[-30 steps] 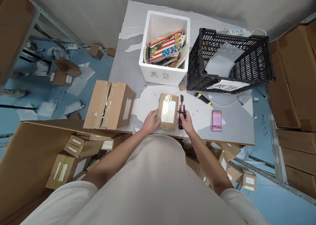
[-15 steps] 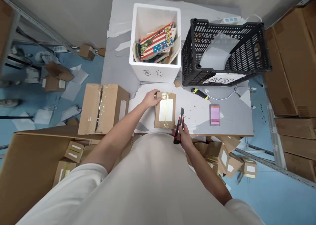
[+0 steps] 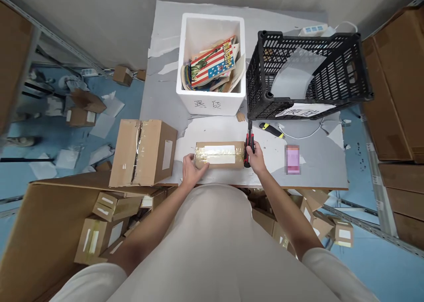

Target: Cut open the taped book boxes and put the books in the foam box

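A small taped cardboard box [image 3: 219, 155] with a white label lies crosswise on the table in front of me. My left hand [image 3: 192, 169] grips its left end, with the thumb along the near edge and the fingers at the end face. At the box's right end, my right hand [image 3: 256, 157] is closed around a red and black utility knife [image 3: 248, 148]. The knife's blade is out and points away from me, toward the black crate. Whether the right fingers also touch the box is hard to make out.
A white foam box [image 3: 212, 103] of books and a black plastic crate [image 3: 309, 103] stand at the back. A larger carton [image 3: 142, 154] sits left. Right of my hands lie a yellow and black cutter [image 3: 272, 130] and a blurred pink phone-like rectangle [image 3: 293, 160]. Cartons fill the space below.
The small box has turned from lengthwise to crosswise. My left hand has come nearer to me at its left end, and my right hand with the knife has moved forward and right.
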`<state>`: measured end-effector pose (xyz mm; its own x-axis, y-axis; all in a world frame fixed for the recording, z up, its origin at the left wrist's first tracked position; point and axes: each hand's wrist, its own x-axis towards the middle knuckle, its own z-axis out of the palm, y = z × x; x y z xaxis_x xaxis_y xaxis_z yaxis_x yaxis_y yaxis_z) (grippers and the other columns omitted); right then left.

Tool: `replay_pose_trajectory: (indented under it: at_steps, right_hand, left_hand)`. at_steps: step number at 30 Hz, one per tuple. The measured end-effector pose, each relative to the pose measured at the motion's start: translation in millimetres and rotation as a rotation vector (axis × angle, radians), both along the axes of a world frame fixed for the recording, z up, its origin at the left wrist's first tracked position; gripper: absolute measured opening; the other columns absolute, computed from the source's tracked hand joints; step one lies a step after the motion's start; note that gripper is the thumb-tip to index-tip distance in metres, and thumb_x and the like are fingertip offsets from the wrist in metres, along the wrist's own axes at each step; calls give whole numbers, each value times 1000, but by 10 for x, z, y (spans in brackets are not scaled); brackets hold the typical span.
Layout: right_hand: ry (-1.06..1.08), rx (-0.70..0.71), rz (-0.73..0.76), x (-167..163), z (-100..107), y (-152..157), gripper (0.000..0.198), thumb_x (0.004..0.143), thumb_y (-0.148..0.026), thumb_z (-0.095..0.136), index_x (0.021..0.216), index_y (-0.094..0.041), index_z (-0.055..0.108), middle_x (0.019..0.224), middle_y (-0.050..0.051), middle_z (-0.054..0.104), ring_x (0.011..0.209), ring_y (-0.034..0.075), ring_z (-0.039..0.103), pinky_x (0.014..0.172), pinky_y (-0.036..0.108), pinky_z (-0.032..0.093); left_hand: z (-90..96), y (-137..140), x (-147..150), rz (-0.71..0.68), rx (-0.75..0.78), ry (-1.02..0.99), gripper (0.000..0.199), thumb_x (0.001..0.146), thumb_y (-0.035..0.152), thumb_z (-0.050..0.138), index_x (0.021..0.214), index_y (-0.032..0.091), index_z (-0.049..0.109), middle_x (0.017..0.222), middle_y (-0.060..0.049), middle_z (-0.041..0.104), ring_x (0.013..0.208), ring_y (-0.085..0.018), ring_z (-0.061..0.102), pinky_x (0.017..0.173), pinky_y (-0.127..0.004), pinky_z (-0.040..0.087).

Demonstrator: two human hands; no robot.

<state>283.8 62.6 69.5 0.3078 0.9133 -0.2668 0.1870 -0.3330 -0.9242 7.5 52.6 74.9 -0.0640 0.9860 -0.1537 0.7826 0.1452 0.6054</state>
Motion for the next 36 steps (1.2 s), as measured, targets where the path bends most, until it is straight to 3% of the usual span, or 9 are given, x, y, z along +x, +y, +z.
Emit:
replay_pose_trajectory:
  at_steps: [2, 4, 6, 8, 11, 14, 25, 36]
  right_hand:
    - [37, -7, 28, 24, 3, 2, 44, 83, -52, 53, 117, -24, 51, 112, 6, 63, 104, 20, 59, 95, 38, 45]
    - [109, -31, 29, 69, 36, -97, 47, 82, -54, 54, 117, -23, 50, 114, 8, 63, 98, 19, 62, 90, 37, 48]
    - [149, -99, 36, 148, 88, -268, 53, 81, -57, 55, 120, -22, 49, 111, 8, 64, 83, 17, 66, 79, 35, 53]
    - [134, -190, 70, 247, 145, -464, 60, 80, -59, 54, 125, -21, 48, 101, 7, 65, 64, 14, 63, 65, 33, 54]
    - [137, -292, 139, 362, 218, -692, 73, 81, -59, 53, 142, -25, 34, 91, 3, 64, 51, 10, 56, 51, 29, 52]
    - [192, -341, 171, 390, 261, -765, 79, 82, -55, 52, 150, -30, 20, 88, 1, 63, 51, 9, 54, 48, 27, 50]
    - [258, -391, 227, 378, 284, -674, 77, 82, -50, 55, 149, -32, 22, 84, -1, 60, 48, 8, 54, 41, 22, 45]
    - [108, -470, 467, 661, 338, -620, 63, 87, -36, 53, 147, -32, 31, 69, -5, 54, 41, 6, 48, 38, 19, 41]
  left_hand:
    - [95, 128, 59, -217, 112, 110, 81, 68, 45, 64, 136, 13, 33, 140, -21, 39, 133, -34, 35, 105, -49, 34]
    - [184, 325, 126, -505, 145, 222, 88, 66, 41, 64, 142, 14, 29, 152, -20, 24, 142, -37, 18, 112, -54, 17]
    - [242, 498, 190, -712, 113, 296, 91, 66, 46, 64, 145, 15, 29, 154, -19, 22, 142, -40, 15, 112, -60, 5]
    - [259, 590, 241, -789, 69, 333, 100, 64, 56, 65, 146, 14, 27, 153, -21, 23, 141, -41, 17, 110, -63, 0]
    - [236, 592, 283, -776, 38, 359, 114, 56, 67, 68, 147, 13, 25, 152, -23, 24, 140, -42, 19, 110, -63, 0]
    - [206, 550, 299, -741, 46, 356, 115, 56, 68, 69, 147, 13, 25, 150, -23, 29, 139, -41, 22, 112, -60, 2]
    - [182, 533, 306, -703, 80, 304, 111, 58, 67, 67, 146, 13, 27, 147, -22, 35, 137, -40, 27, 112, -59, 2]
    - [122, 459, 334, -643, 85, 289, 105, 60, 63, 67, 144, 13, 31, 145, -20, 38, 136, -39, 29, 113, -59, 3]
